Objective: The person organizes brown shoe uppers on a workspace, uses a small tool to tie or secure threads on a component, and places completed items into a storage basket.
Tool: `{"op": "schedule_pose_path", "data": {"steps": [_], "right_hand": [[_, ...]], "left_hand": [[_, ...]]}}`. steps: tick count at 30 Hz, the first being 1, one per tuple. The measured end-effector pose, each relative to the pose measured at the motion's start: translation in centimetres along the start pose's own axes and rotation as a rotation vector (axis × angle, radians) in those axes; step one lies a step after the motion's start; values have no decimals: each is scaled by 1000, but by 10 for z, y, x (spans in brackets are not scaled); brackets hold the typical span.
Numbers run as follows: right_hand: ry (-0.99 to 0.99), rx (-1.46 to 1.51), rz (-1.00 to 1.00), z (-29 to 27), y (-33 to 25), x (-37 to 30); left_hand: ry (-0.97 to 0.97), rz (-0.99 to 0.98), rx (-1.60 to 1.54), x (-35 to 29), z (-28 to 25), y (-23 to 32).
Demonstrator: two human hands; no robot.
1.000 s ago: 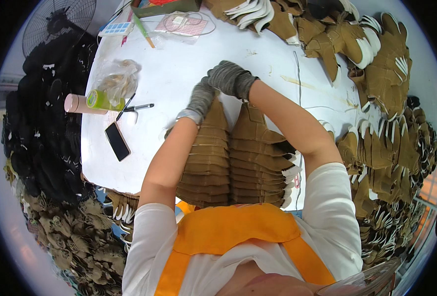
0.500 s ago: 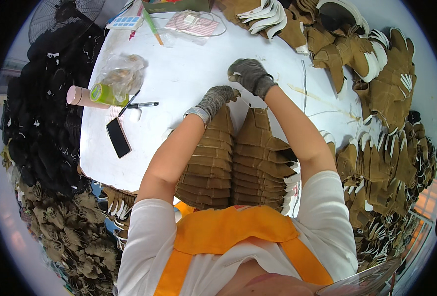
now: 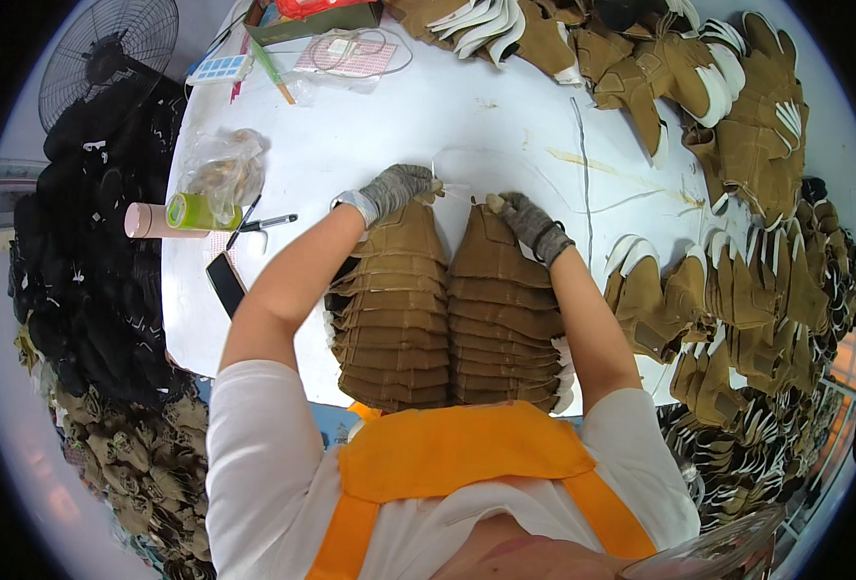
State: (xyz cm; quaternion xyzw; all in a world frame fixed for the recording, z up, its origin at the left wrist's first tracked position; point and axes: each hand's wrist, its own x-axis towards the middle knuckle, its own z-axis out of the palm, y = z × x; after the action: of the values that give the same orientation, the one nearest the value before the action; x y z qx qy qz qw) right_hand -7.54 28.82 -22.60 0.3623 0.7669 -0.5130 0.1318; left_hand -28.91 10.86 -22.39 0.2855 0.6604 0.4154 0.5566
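Where a broad white tabletop (image 3: 370, 135) fills mid-frame, two overlapping rows of brown, suede-like stitched pieces (image 3: 503, 319) lie side by side at centre, ridged and pale-edged. At their upper ends, the grey-knit-gloved left hand (image 3: 397, 188) and right hand (image 3: 532, 227) curl their fingers — gripping or not, I cannot tell — beside a thin, pale strand (image 3: 455, 185). Strand work seems in hand; next probably calls for a firm pinch — even tension.

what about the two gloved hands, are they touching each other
No, the left hand and right hand are apart, with white tabletop showing in the gap between them.
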Motion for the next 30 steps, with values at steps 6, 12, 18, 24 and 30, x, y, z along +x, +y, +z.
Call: {"op": "schedule_pose_path", "data": {"steps": [6, 12, 18, 24, 30], "right_hand": [[-210, 107, -68, -2, 18, -13], [-378, -221, -111, 4, -9, -42], [30, 448, -174, 23, 6, -18], [91, 650, -27, 8, -8, -1], [60, 808, -32, 10, 3, 12]], "left_hand": [[211, 81, -263, 7, 38, -4], [48, 182, -396, 19, 99, 18], [167, 168, -442, 24, 88, -5], [203, 158, -311, 23, 86, -3], [171, 106, -397, 27, 85, 2]]}}
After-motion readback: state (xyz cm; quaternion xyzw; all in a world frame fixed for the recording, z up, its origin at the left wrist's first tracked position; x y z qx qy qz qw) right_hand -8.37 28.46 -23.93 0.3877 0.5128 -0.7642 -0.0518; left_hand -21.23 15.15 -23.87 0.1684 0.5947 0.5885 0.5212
